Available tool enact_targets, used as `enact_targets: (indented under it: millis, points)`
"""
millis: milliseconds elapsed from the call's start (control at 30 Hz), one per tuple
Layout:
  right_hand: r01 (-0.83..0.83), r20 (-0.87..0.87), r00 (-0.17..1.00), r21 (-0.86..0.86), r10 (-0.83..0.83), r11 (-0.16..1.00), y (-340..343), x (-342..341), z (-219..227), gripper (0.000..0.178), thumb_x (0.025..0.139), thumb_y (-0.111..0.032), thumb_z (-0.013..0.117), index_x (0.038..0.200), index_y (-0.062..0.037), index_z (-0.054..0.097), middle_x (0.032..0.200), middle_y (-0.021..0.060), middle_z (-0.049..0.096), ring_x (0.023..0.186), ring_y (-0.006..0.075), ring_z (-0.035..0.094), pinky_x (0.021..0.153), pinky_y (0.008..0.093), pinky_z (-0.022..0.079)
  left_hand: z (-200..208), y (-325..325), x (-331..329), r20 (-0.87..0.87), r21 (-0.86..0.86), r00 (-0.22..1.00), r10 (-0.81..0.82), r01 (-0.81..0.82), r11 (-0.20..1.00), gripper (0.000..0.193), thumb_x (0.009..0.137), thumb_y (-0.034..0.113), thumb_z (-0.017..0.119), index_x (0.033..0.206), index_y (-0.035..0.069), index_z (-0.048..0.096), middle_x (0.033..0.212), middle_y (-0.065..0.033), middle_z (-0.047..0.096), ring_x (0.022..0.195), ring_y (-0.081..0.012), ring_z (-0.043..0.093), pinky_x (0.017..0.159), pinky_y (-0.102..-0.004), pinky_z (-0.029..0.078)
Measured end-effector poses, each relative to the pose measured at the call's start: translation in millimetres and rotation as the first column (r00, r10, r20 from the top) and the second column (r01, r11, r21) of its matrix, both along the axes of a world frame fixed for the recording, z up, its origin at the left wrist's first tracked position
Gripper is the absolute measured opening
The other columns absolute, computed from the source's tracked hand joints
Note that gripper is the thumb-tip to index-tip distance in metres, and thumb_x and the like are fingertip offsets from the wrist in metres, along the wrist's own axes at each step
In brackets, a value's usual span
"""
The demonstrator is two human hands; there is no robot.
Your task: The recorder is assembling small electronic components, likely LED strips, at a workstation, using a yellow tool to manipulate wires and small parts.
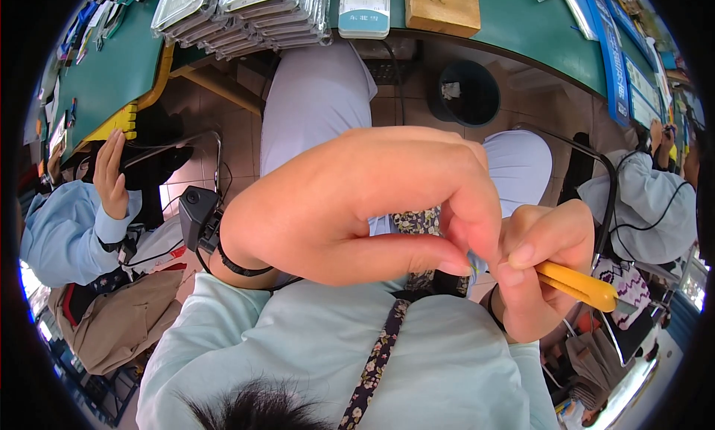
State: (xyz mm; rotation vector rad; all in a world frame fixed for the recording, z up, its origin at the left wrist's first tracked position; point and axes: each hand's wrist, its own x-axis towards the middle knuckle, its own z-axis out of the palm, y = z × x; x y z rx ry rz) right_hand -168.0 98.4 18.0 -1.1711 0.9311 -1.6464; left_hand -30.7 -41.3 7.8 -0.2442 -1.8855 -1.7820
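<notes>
Yellow box cutter [577,283] is in the right hand [530,288], on the person's side of the green table [514,16], out in front of the body with a bit of grey blade showing. That hand's curled tight, thumb and fingers pinching the handle. Left hand [357,199] is right beside it, fingers bent in toward the thumb; something tiny sits at the thumb tip, but can't tell what, or if it's actually pinched. On the table: wrapped cases [275,20] and a wooden block [439,11]. Dark bin [477,106] below the table's edge.
</notes>
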Motion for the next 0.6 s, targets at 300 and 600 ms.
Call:
enact_targets:
  millis: [300, 600]
  points:
    - [0.025, 0.104, 0.994, 0.003, -0.025, 1.0, -1.4, 3.2, -1.1, 0.028, 0.074, 0.013, 0.054, 0.097, 0.0018, 0.041, 0.064, 0.0027, 0.043, 0.047, 0.0032, 0.03, 0.044, 0.0189, 0.023, -7.1, 0.7, -3.1, -0.166, 0.011, 0.978, 0.127, -0.127, 0.992, 0.025, 0.067, -0.001, 0.072, 0.085, 0.005, 0.055, 0.075, -0.0061, 0.061, 0.066, -0.0163, 0.056, 0.061, -0.0297, 0.04]
    - [-0.05, 0.041, 0.998, -0.022, 0.051, 0.998, -1.6, 0.2, -6.4, 0.038, 0.072, 0.014, 0.061, 0.104, 0.0024, 0.043, 0.062, -0.0013, 0.041, 0.046, 0.0018, 0.028, 0.044, 0.0183, 0.021, -5.7, 2.7, -6.0, -0.206, -0.021, 0.96, 0.192, -0.2, 0.98, 0.025, 0.068, 0.004, 0.074, 0.082, 0.008, 0.054, 0.074, -0.0051, 0.062, 0.064, -0.0147, 0.055, 0.063, -0.0294, 0.041]
